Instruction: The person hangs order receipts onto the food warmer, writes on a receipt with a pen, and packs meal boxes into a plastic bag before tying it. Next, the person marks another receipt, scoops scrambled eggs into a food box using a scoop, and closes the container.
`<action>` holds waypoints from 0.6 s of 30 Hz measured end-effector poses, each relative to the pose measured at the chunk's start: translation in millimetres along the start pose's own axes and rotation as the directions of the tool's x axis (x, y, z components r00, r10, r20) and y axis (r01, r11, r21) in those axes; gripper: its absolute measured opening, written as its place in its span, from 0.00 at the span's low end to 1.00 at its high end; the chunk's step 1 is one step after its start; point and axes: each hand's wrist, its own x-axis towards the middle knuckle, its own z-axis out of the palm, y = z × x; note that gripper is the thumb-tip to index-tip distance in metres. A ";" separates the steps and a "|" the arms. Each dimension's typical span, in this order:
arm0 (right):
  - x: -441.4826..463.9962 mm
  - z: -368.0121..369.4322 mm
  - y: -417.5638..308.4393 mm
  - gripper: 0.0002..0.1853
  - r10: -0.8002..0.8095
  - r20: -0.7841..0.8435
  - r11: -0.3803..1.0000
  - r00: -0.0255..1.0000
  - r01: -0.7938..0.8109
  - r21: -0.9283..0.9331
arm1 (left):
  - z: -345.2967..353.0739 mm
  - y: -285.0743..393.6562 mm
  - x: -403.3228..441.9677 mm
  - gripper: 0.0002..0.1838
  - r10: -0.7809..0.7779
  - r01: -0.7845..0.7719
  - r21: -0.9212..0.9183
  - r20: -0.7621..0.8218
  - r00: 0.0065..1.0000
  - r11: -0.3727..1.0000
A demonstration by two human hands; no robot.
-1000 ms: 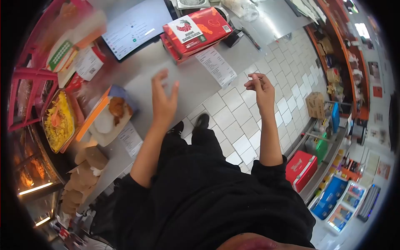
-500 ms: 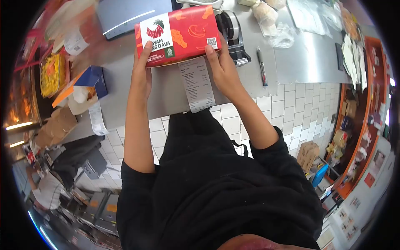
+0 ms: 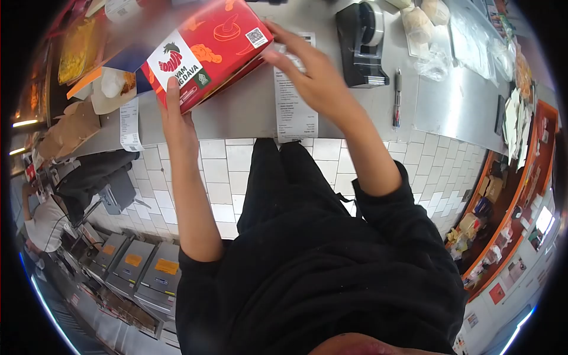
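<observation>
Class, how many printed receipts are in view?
3: one receipt partly behind the right hand, one below and left of the red box, one at the picture's top left. Others may be hidden; the hanging papers are too unclear to tell.

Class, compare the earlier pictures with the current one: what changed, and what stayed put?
The left hand and right hand, first apart from the red box, took hold of it. It then moved toward the person's left, away from the tape dispenser, and turned to a slant. The dispenser and pen stayed on the counter.
</observation>
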 end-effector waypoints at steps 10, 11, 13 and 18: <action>-68.7 -84.4 28.2 0.16 0.571 -0.500 0.808 0.651 -0.552 0.204 | 16.8 12.2 -42.9 0.21 0.725 -0.775 0.631 0.528 0.443 0.014; -67.8 -87.2 26.0 0.15 0.626 -0.446 0.774 0.639 -0.579 0.257 | 16.7 8.3 -48.9 0.20 0.629 -0.877 0.469 0.653 0.421 0.100; -73.6 -90.3 24.2 0.14 0.608 -0.436 0.793 0.663 -0.524 0.310 | 22.1 -12.2 -65.2 0.16 0.434 -0.904 0.380 0.793 0.428 0.197; -115.8 -69.1 18.6 0.07 0.364 -0.484 0.900 0.796 -0.167 0.403 | 9.4 -11.5 -67.3 0.17 0.513 -0.883 0.454 0.733 0.447 0.121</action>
